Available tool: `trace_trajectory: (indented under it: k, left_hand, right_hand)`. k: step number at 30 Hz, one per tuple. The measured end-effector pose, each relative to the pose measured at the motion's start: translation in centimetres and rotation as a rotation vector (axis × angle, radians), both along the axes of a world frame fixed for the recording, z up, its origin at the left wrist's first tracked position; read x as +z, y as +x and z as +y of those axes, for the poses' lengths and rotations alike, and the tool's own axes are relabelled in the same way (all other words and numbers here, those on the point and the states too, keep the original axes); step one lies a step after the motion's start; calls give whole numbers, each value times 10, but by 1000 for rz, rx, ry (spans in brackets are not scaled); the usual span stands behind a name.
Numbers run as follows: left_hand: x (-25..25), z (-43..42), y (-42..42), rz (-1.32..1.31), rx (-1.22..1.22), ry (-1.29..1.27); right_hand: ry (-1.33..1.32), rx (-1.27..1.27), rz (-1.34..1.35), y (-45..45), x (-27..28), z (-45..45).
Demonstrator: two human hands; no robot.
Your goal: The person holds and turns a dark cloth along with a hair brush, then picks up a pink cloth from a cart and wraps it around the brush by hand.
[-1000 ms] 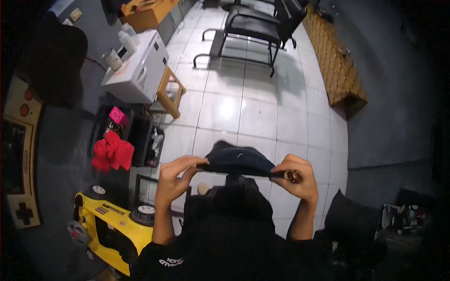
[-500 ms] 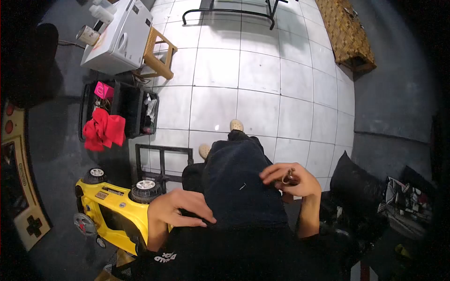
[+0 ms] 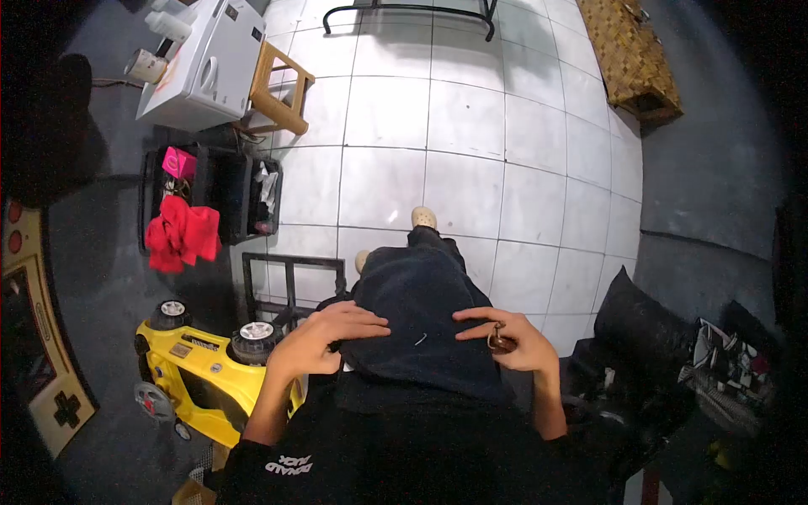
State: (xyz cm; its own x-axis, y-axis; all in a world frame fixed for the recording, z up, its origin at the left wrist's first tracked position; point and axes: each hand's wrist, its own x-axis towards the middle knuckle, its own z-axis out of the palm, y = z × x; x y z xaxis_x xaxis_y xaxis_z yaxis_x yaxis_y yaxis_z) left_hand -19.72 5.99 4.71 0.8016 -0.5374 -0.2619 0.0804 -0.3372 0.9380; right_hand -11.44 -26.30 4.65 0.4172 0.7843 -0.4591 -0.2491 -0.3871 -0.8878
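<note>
Here, the left hand lies unclenched on dark cloth spread over the person's legs; the right hand, at the cloth's other side, grasps a small, unclear brown thing. Farther off come a yellow toy car, then a wooden stool.

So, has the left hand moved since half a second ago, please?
Yes: the left hand went up the view; its fingers ended below the toy car's nearer wheel and now end about level with it.

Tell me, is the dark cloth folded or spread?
Spread: the dark cloth drapes broadly over the legs; whether it's doubled underneath, I cannot tell.
</note>
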Motion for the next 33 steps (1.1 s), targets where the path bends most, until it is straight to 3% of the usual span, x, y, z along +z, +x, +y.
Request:
trace_trajectory:
  k: [4,7,9,11,13,16,19,24,29,33]
  left_hand:
    - [-9,-11,-5,171,253,-35]
    - [-18,-21,-5,132,375,9]
    - [-33,-28,-10,123,438,-20]
    - [-40,-40,-21,60,654,116]
    - [-50,-51,-19,355,853,285]
    - [-67,-67,-9,619,1009,142]
    - [-65,-79,-7,619,959,377]
    - [-67,-92,4,605,1006,499]
    - [-66,-94,14,648,1035,523]
    - [-64,-92,22,629,875,578]
  right_hand:
    - [95,-153,-40,3,-27,-4]
    - [120,-199,-104,8,-46,-3]
    - [9,-224,-85,9,-59,-8]
    - [-164,-304,-15,6,-68,-9]
    - [-289,-393,39,8,-72,1]
    - [-423,-413,44,5,-90,0]
    - [-490,-398,-8,10,-95,2]
    - [-524,-477,27,29,-84,15]
    - [-513,-289,-96,38,-87,12]
    - [-511,-173,-100,41,-95,9]
